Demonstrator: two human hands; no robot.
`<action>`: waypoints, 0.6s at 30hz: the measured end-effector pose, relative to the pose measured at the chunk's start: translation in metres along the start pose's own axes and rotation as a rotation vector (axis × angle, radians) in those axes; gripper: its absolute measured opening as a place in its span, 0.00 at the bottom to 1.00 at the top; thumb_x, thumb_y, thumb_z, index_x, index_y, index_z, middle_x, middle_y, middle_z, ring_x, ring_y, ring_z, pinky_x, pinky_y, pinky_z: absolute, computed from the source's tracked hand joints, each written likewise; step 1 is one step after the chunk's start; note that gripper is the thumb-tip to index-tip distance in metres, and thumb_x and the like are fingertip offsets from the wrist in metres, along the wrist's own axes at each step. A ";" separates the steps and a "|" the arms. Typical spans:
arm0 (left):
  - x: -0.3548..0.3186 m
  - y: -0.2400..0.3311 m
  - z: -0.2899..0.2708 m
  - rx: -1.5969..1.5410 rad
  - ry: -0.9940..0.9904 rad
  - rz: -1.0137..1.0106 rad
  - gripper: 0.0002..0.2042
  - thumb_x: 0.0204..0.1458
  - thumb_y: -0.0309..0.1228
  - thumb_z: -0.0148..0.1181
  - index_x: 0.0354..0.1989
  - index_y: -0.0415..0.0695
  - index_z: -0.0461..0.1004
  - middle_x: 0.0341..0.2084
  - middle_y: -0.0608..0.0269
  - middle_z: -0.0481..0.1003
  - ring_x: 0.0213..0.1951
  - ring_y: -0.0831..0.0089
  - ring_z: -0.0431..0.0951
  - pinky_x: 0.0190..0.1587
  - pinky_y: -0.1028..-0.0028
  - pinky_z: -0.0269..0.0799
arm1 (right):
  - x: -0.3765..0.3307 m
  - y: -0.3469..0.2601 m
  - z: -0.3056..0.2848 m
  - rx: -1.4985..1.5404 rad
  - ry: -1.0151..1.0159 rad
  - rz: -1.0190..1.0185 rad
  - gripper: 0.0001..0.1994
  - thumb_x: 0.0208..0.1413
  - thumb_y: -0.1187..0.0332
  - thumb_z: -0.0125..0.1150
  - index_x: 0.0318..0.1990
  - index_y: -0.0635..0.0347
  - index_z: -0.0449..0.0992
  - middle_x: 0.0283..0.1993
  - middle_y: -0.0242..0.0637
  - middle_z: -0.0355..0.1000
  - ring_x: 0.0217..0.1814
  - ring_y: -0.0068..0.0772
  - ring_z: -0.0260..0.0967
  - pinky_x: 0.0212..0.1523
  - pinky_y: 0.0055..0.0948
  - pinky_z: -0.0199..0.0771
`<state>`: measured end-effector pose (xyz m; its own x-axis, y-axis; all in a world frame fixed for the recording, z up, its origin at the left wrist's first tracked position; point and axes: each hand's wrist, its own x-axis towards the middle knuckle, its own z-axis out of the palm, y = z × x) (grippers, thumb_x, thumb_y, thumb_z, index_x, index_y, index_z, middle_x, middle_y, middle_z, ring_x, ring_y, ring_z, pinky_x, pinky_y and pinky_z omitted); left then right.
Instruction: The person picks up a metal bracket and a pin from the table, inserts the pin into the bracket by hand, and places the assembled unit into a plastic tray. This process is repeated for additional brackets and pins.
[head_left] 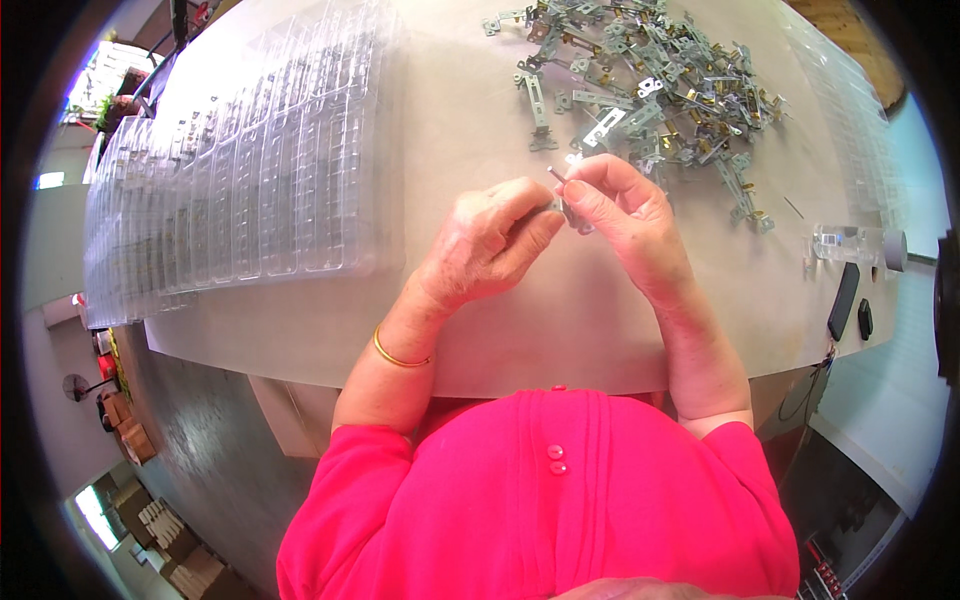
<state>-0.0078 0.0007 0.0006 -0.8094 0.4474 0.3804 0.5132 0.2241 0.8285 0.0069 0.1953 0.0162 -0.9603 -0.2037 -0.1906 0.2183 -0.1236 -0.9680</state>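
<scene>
Above the table, in front of my chest, my two hands meet at their fingertips. My left hand [497, 237] is closed, thumb against forefinger, on a small metal bracket [577, 217] that my fingers mostly hide. Thumb and forefinger of my right hand [628, 212] pinch a thin grey metal pin [556, 174], whose end sticks out up and to the left. The bracket lies just under the right fingertips. Just beyond my right hand is a loose heap of metal brackets [640, 118], silvery with some brass-coloured parts.
Clear plastic compartment trays [372, 200] stand layered on the left, some holding metal parts. More clear trays [850, 130] are at the far right. A clear bottle [850, 243] with a grey cap lies at the right, near a flat black object [843, 302]. The table's front edge [600, 392] borders my body.
</scene>
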 end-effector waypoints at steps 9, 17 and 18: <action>0.000 0.004 0.003 0.068 0.156 -0.092 0.05 0.56 0.23 0.65 0.36 0.38 0.75 0.21 0.64 0.70 0.21 0.77 0.65 0.25 0.75 0.63 | 0.003 0.005 0.004 0.067 0.095 -0.338 0.04 0.66 0.72 0.59 0.45 0.61 0.76 0.44 0.27 0.74 0.44 0.16 0.70 0.49 0.20 0.73; 0.001 0.005 0.005 0.047 0.084 -0.088 0.08 0.57 0.27 0.66 0.41 0.38 0.75 0.25 0.63 0.74 0.25 0.79 0.70 0.29 0.77 0.67 | 0.001 0.010 0.005 -0.087 0.092 -0.251 0.05 0.67 0.70 0.58 0.45 0.62 0.76 0.38 0.30 0.77 0.38 0.18 0.74 0.45 0.23 0.77; 0.000 0.006 0.002 0.048 0.040 -0.131 0.10 0.57 0.29 0.65 0.43 0.37 0.75 0.27 0.62 0.76 0.27 0.78 0.71 0.31 0.76 0.69 | 0.002 0.009 0.005 -0.087 0.088 -0.251 0.05 0.67 0.70 0.58 0.45 0.62 0.76 0.38 0.30 0.77 0.38 0.18 0.74 0.45 0.23 0.77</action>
<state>-0.0039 0.0039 0.0044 -0.8809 0.3764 0.2870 0.4144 0.3204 0.8518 0.0079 0.1890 0.0075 -0.9947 -0.0911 0.0475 -0.0406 -0.0752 -0.9963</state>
